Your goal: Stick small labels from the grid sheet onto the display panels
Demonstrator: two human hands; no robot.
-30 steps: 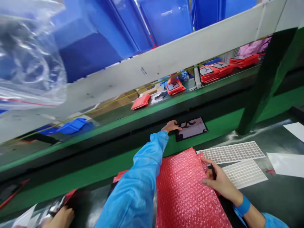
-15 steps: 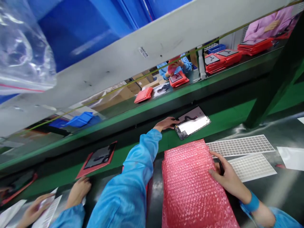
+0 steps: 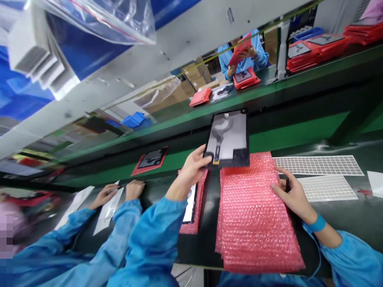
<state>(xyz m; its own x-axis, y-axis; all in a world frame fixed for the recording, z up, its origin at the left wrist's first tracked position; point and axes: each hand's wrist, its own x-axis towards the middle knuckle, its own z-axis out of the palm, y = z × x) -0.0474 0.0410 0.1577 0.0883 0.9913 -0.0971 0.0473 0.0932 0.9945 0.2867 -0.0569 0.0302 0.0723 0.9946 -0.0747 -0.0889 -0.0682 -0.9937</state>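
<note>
On our dark workbench [image 3: 211, 211] lies the red bubble-wrap stack [image 3: 257, 215], its left edges slightly staggered. We hold the display panel [image 3: 229, 137] tilted above the stack's far edge (whether they touch, we cannot tell). A white grid sheet [image 3: 318, 165] lies beside the stack's right edge; a narrow strip of bench parts its left side from a red pouch [image 3: 199, 199]. Our left hand [image 3: 191, 169] is extended forward, thumb over, fingers behind, pinching the panel's near left corner. Our right hand [image 3: 295, 195] flanks the stack, thumb and forefinger parted; whether they grip its edge, we cannot tell.
</note>
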